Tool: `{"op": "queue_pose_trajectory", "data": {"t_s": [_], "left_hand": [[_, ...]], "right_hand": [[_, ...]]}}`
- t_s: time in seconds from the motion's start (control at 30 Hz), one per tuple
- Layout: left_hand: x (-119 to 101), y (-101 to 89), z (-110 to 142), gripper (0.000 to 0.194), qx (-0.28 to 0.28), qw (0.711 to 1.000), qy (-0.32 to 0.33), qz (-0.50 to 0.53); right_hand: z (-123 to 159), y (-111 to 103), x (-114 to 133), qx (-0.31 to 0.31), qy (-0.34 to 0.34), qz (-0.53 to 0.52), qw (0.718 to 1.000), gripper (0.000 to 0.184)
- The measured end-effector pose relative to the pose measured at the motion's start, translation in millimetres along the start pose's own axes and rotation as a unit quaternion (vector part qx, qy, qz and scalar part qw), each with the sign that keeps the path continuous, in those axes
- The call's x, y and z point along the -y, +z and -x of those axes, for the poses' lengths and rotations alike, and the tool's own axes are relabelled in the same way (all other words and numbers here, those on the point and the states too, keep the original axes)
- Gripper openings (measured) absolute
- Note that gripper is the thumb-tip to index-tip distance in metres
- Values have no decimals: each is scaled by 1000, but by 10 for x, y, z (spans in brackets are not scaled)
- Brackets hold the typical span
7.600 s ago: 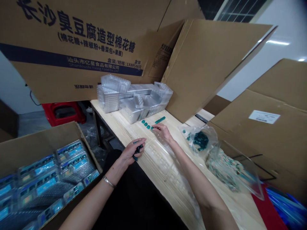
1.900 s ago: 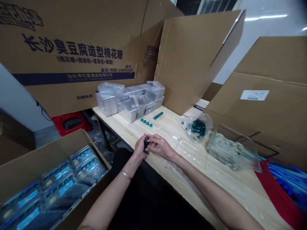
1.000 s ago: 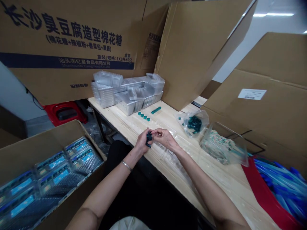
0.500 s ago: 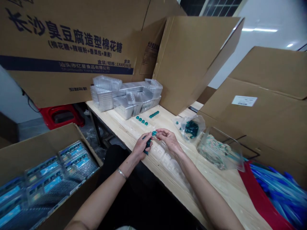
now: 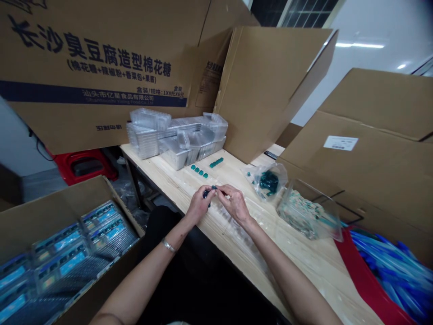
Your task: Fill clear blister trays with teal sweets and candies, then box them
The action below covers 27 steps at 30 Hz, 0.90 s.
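Observation:
My left hand point(image 5: 199, 204) is closed around several dark teal pieces, mostly hidden by the fingers. My right hand point(image 5: 234, 204) meets it fingertip to fingertip, pinching a small teal piece point(image 5: 214, 187) between the two hands. Beyond them on the wooden table point(image 5: 169, 189) lie two short rows of similar pieces, a nearer row point(image 5: 199, 171) and a farther row point(image 5: 216, 162). Under and beside my right forearm is a clear moulded plastic tray point(image 5: 233, 221), partly hidden. To the right sits an open clear bag point(image 5: 269, 181) of dark teal pieces.
Stacked clear plastic trays point(image 5: 176, 135) stand at the back. A clear bin point(image 5: 309, 210) of pale packets and a red container point(image 5: 358, 275) of blue strips are at right. A carton point(image 5: 115, 198) of packed trays stands left, near a red stool point(image 5: 84, 167). Large cardboard boxes point(image 5: 111, 90) rise behind.
My right fingertips have closed in against my left hand. The teal piece between them, plainly visible before, is now mostly covered. The view has shifted slightly.

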<state>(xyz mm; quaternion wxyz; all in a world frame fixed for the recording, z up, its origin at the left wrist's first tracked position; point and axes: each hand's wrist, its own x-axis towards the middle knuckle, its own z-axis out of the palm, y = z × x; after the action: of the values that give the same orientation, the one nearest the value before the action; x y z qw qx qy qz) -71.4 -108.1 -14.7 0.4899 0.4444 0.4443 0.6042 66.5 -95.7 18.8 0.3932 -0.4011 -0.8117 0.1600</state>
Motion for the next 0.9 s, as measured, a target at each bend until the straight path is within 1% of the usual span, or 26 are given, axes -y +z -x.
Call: {"op": "queue_pose_trajectory", "data": {"t_s": [0.07, 0.13, 0.27, 0.33, 0.43, 0.53, 0.6, 0.67, 0.73, 0.77, 0.9], "left_hand": [[-34, 0, 12, 10, 4, 1000, -15, 17], [-65, 0, 25, 9, 5, 999, -24, 27], [-84, -13, 31, 7, 3, 999, -40, 36], [-66, -23, 18, 6, 9, 998, -45, 33], [-19, -39, -16, 6, 18, 1000, -14, 1], [28, -53, -41, 9, 11, 999, 17, -35], [44, -64, -35, 12, 4, 999, 14, -43], [47, -73, -10, 11, 12, 999, -12, -36], [44, -77, 18, 13, 27, 999, -34, -30], [45, -76, 27, 13, 30, 999, -33, -29], [80, -54, 10, 3, 6, 999, 35, -40]], "right_hand": [[6, 6, 15, 5, -9, 10, 1000, 24], [4, 28, -5, 13, 8, 2, 1000, 23], [-9, 83, -80, 11, 100, -67, 993, 22], [-4, 100, -90, 8, 123, -76, 989, 23], [15, 112, -58, 4, 106, -34, 994, 22], [20, 117, -26, -13, 91, 28, 995, 21], [12, 114, -23, -33, 82, 71, 994, 21], [3, 108, -25, -46, 59, 109, 991, 20], [-1, 105, -17, -33, 29, 132, 990, 21], [-1, 107, -8, -19, 17, 140, 990, 22], [6, 132, 36, 27, -17, 172, 985, 25]]}}
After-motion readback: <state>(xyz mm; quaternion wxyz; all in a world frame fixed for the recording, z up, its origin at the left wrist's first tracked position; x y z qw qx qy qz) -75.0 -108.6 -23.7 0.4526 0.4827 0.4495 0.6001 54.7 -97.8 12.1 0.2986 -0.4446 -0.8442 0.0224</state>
